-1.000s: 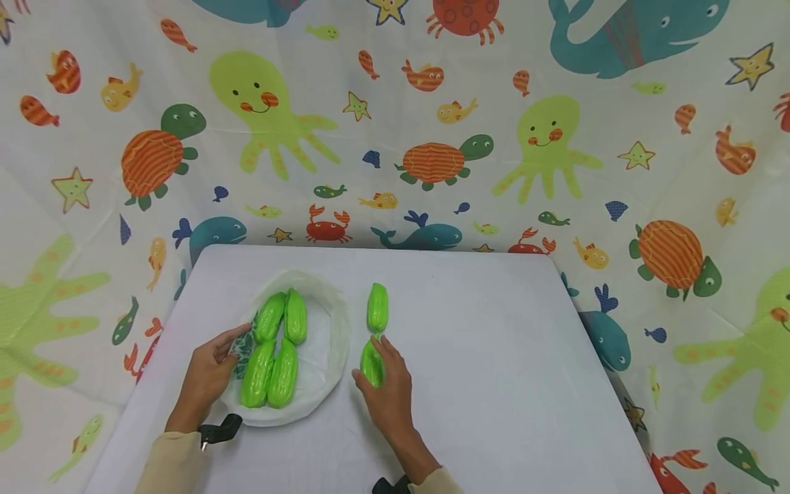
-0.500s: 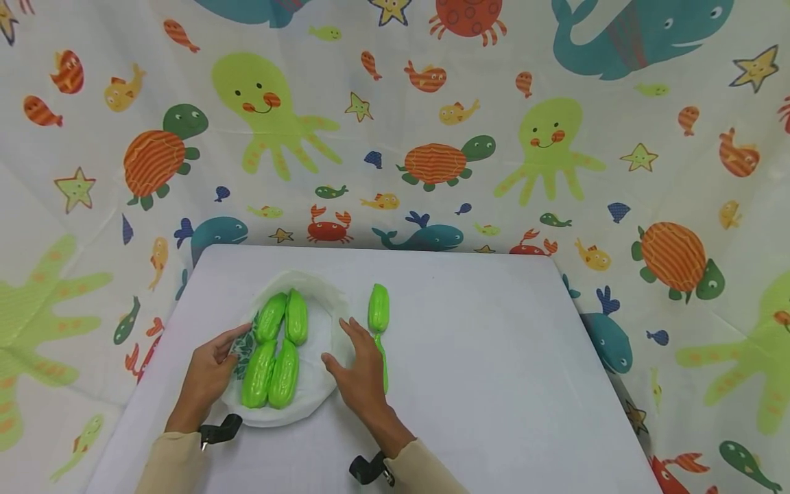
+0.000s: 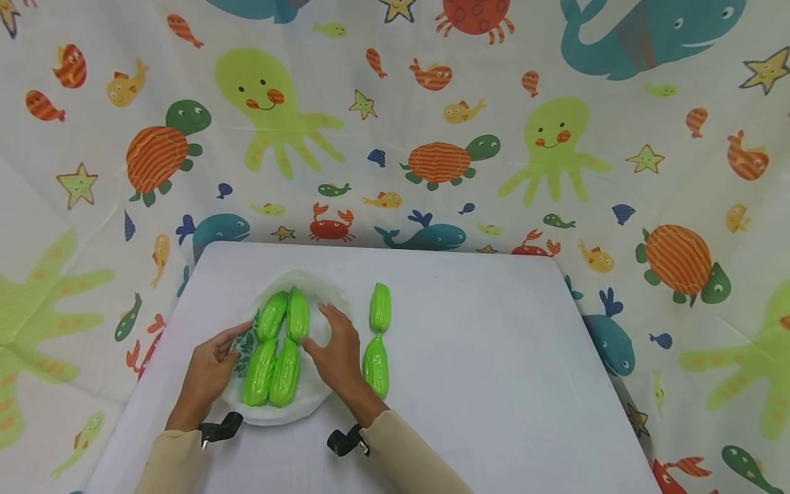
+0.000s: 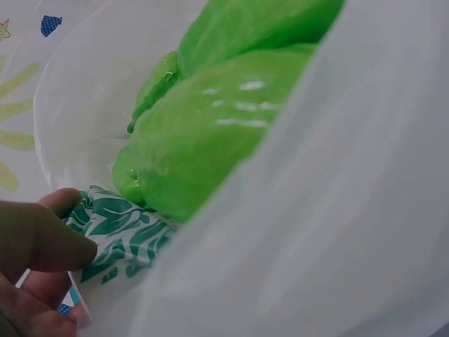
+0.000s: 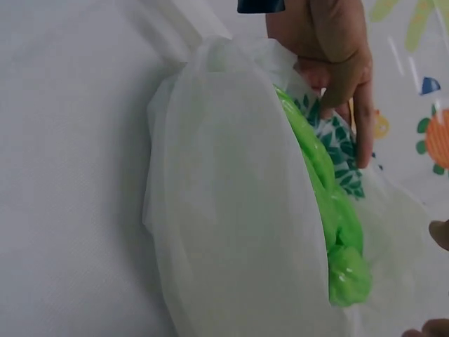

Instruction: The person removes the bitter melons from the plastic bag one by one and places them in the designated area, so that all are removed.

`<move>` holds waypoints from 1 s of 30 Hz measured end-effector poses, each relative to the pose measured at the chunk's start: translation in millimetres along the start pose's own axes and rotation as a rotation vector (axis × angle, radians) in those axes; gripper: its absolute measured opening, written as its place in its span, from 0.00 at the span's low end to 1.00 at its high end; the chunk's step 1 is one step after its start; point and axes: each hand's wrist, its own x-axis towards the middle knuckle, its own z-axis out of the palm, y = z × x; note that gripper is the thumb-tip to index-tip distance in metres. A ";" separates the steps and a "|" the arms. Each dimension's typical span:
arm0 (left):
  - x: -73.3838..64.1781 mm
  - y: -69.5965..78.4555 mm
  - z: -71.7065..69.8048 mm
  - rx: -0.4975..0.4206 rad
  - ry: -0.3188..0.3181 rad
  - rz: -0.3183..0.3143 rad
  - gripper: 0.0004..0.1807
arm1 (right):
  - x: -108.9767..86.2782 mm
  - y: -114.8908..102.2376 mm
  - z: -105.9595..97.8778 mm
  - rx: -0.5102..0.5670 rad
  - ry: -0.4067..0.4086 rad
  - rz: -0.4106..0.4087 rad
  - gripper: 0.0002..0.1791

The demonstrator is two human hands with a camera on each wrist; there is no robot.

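Note:
In the head view, several glossy bright green gourd-like vegetables (image 3: 260, 374) lie inside a white plastic bag (image 3: 321, 391) spread into a round, open shape. My left hand (image 3: 210, 374) pinches the bag's left rim, where a green leaf print (image 4: 123, 235) shows. My right hand (image 3: 338, 350) is over the bag's right half, fingers spread, with its thumb tip by the upper right vegetable (image 3: 297, 314); whether they touch I cannot tell. Only the fingertips (image 5: 440, 234) of that hand show at the right wrist view's edge. Most of the bag's contents are hidden there by its wall.
Two more green vegetables, one farther back (image 3: 380, 307) and one nearer (image 3: 376, 367), lie end to end right of the bag. A white-covered table (image 3: 494, 363) carries everything. Behind it hangs a curtain (image 3: 370, 82) printed with sea animals.
My right hand has moved left from the nearer loose vegetable, past the bag's right rim, to over the bag, with nothing in it. The left hand stays on the rim.

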 end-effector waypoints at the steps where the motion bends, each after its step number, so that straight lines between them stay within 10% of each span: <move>1: -0.1 0.2 0.0 0.000 0.001 0.001 0.33 | 2.5 -0.1 2.6 -0.003 -0.002 -0.002 0.37; 30: -3.1 3.6 -0.6 0.008 0.014 -0.011 0.34 | 43.4 9.9 55.3 -0.170 -0.100 0.061 0.35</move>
